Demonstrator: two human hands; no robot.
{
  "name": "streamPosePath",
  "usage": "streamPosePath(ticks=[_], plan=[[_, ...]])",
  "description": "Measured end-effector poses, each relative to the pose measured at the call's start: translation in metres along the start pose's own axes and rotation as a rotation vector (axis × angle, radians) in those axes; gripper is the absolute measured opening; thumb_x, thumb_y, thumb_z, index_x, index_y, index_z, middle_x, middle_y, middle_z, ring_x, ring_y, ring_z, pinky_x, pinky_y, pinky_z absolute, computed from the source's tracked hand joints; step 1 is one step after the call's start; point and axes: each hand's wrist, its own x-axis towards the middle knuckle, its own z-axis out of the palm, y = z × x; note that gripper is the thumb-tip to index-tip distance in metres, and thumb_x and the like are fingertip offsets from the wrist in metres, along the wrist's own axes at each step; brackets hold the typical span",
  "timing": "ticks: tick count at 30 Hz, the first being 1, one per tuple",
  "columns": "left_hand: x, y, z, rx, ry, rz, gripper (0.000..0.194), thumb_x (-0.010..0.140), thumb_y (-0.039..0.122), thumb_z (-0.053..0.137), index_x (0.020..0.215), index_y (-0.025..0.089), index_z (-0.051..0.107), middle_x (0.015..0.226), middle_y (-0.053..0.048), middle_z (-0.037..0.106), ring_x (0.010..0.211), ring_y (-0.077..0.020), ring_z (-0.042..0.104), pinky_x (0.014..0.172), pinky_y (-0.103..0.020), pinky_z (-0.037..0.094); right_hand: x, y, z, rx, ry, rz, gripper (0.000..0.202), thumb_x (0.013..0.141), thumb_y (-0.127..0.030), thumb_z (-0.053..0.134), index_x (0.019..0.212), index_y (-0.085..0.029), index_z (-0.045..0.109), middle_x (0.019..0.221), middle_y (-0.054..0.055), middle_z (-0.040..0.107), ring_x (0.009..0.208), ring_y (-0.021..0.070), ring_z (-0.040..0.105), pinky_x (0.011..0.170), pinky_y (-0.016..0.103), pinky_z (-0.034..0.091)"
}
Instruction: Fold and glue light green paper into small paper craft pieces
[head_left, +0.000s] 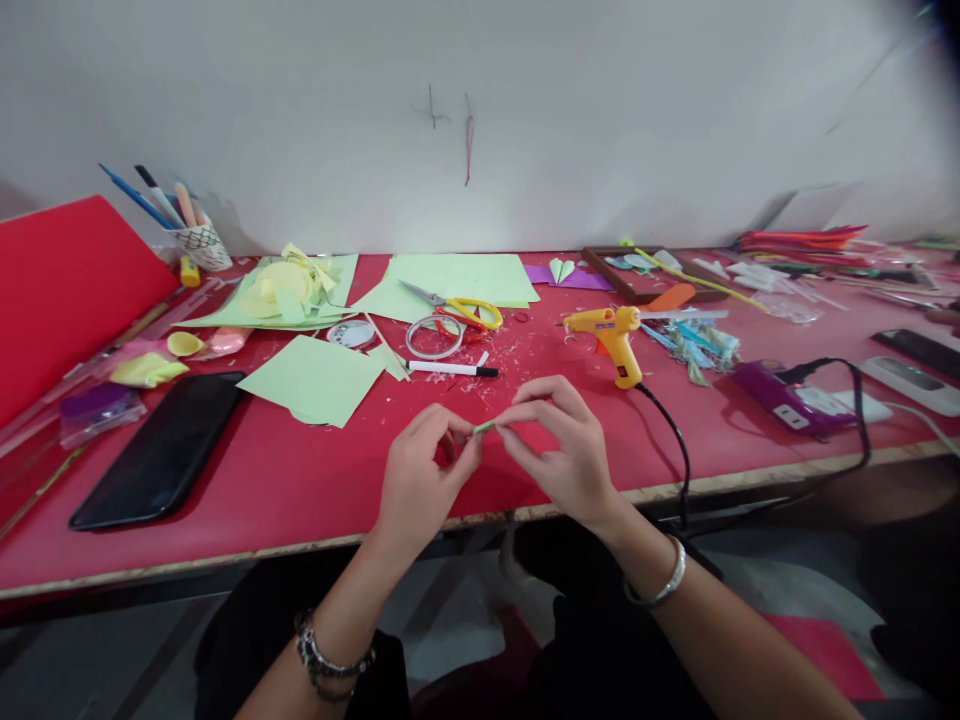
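Between my two hands is a small strip of folded light green paper [485, 427], held just above the table's front part. My left hand [429, 465] pinches its left end between thumb and index finger. At the right end, my right hand [559, 440] pinches it the same way, with the other fingers curled loosely. Beyond my hands lie a black-capped white marker [450, 369], a roll of clear tape [433, 338] and scissors [450, 301] with yellow handles. A light green paper sheet [315, 380] lies flat to the left.
On the right, a yellow glue gun [616, 340] trails a black cord over the table edge to a purple power strip [793, 398]. A black phone [161, 450] lies on the left. A pen cup [201, 247] stands by the wall, and a brown tray [649, 290] sits at the back.
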Motion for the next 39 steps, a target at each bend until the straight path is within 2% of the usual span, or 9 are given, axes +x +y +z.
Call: streamPosePath(ticks=[11, 17, 22, 28, 32, 35, 39], plan=[[0.0003, -0.0007, -0.0022, -0.022, 0.037, -0.036, 0.012, 0.079, 0.017, 0.051, 0.067, 0.017, 0.049, 0.062, 0.003, 0.047, 0.056, -0.0090, 0.045, 0.055, -0.020, 0.036, 0.0017, -0.0004, -0.0025, 0.163, 0.066, 0.185, 0.009, 0.077, -0.011, 0.054, 0.079, -0.019, 0.058, 0.082, 0.003, 0.052, 0.072, 0.0131, 0.053, 0.067, 0.028, 0.046], [0.0017, -0.0012, -0.0032, -0.023, 0.068, -0.037, 0.013, 0.079, 0.018, 0.051, 0.067, 0.017, 0.048, 0.063, 0.003, 0.047, 0.057, -0.0085, 0.046, 0.055, -0.020, 0.037, 0.0018, 0.0005, -0.0022, 0.257, 0.087, 0.254, 0.016, 0.078, -0.013, 0.052, 0.088, -0.020, 0.061, 0.085, 0.004, 0.054, 0.078, 0.0143, 0.054, 0.070, 0.028, 0.047], [0.0027, -0.0025, -0.0047, -0.018, 0.095, -0.043, 0.013, 0.079, 0.019, 0.051, 0.067, 0.017, 0.048, 0.063, 0.003, 0.048, 0.057, -0.0086, 0.046, 0.054, -0.019, 0.037, 0.0040, -0.0003, -0.0048, 0.342, 0.080, 0.338, 0.014, 0.077, -0.012, 0.055, 0.082, -0.020, 0.064, 0.082, 0.002, 0.058, 0.078, 0.0122, 0.056, 0.069, 0.024, 0.048], [0.0033, -0.0021, -0.0061, -0.011, 0.107, -0.040, 0.013, 0.079, 0.020, 0.052, 0.067, 0.017, 0.049, 0.062, 0.003, 0.048, 0.056, -0.0085, 0.046, 0.054, -0.019, 0.037, 0.0034, -0.0016, -0.0050, 0.497, 0.044, 0.502, 0.006, 0.068, -0.015, 0.065, 0.071, -0.019, 0.062, 0.066, -0.002, 0.061, 0.060, 0.0092, 0.057, 0.057, 0.021, 0.048], [0.0036, -0.0016, -0.0064, -0.006, 0.108, -0.040, 0.013, 0.079, 0.020, 0.052, 0.066, 0.017, 0.048, 0.062, 0.004, 0.048, 0.056, -0.0080, 0.046, 0.054, -0.019, 0.037, 0.0037, -0.0029, -0.0041, 0.542, 0.051, 0.543, 0.008, 0.066, -0.016, 0.066, 0.068, -0.018, 0.058, 0.062, -0.003, 0.059, 0.056, 0.0081, 0.054, 0.053, 0.020, 0.047], [0.0037, -0.0015, -0.0061, -0.003, 0.111, -0.047, 0.014, 0.079, 0.020, 0.052, 0.066, 0.017, 0.048, 0.062, 0.004, 0.048, 0.056, -0.0083, 0.046, 0.054, -0.020, 0.037, 0.0045, -0.0035, -0.0040, 0.563, 0.063, 0.561, 0.009, 0.068, -0.016, 0.065, 0.068, -0.018, 0.056, 0.060, -0.004, 0.057, 0.052, 0.0071, 0.053, 0.051, 0.019, 0.045], [0.0036, -0.0015, -0.0059, -0.014, 0.118, -0.064, 0.014, 0.079, 0.021, 0.052, 0.065, 0.018, 0.048, 0.061, 0.004, 0.047, 0.056, -0.0087, 0.046, 0.054, -0.020, 0.037, 0.0049, -0.0032, -0.0045, 0.587, 0.080, 0.561, 0.007, 0.075, -0.019, 0.057, 0.069, -0.018, 0.053, 0.059, -0.003, 0.058, 0.050, 0.0068, 0.053, 0.050, 0.019, 0.045]])
